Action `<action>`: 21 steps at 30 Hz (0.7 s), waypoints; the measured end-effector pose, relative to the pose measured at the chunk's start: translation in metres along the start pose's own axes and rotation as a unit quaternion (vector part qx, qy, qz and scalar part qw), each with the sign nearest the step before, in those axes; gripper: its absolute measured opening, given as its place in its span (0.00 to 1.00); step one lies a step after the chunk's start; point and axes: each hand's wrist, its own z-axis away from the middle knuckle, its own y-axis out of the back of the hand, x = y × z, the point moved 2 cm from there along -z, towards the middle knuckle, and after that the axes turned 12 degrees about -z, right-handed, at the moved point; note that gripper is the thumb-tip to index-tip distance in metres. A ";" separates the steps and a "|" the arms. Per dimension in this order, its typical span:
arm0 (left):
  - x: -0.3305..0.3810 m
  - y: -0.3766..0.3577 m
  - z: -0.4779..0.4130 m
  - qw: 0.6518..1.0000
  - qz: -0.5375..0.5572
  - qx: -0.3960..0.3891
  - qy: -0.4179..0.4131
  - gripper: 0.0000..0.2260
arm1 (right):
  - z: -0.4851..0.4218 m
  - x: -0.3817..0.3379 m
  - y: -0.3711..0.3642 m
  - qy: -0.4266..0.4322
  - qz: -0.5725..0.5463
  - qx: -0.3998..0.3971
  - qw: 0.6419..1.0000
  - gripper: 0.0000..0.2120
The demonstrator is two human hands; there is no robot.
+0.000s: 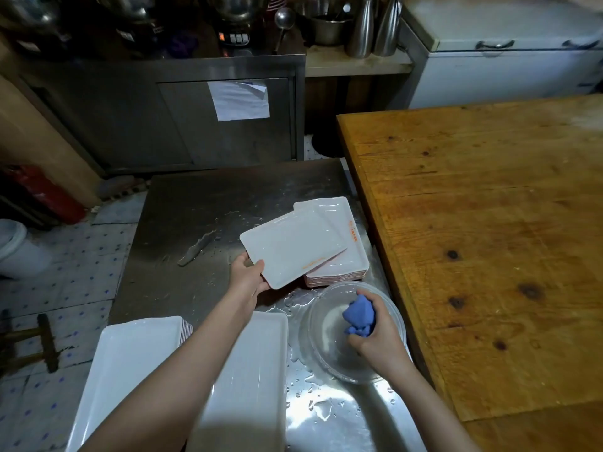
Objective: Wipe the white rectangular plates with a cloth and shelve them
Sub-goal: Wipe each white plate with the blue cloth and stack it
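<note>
**Plate held over the stack, cloth bunched over the bowl**

The left hand (248,276) is gripping a white rectangular plate (293,252) by its near corner, thumb on top, and is holding it tilted just above a stack of like plates (329,212) on the wet steel counter (202,203). The right hand (375,334) is clenching a bunched blue cloth (359,313) inside a clear glass bowl (323,327) just beside the stack. Nearer the person, more white plates (130,360) are lying on the counter under the left forearm. A wooden table (489,239) is standing to the right.
</note>
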 end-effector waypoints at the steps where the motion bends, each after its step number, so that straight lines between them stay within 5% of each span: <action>1: 0.001 0.005 0.004 1.000 -0.001 0.000 -0.001 0.19 | 0.002 -0.002 0.001 0.005 -0.003 0.006 1.000 0.32; 13: 0.010 0.058 0.057 0.997 -0.051 -0.049 -0.039 0.20 | 0.019 -0.037 -0.004 0.092 -0.029 0.062 0.993 0.26; 21: 0.000 0.085 0.093 0.989 -0.085 -0.088 -0.078 0.18 | 0.032 -0.053 -0.039 0.162 0.029 0.013 0.986 0.21</action>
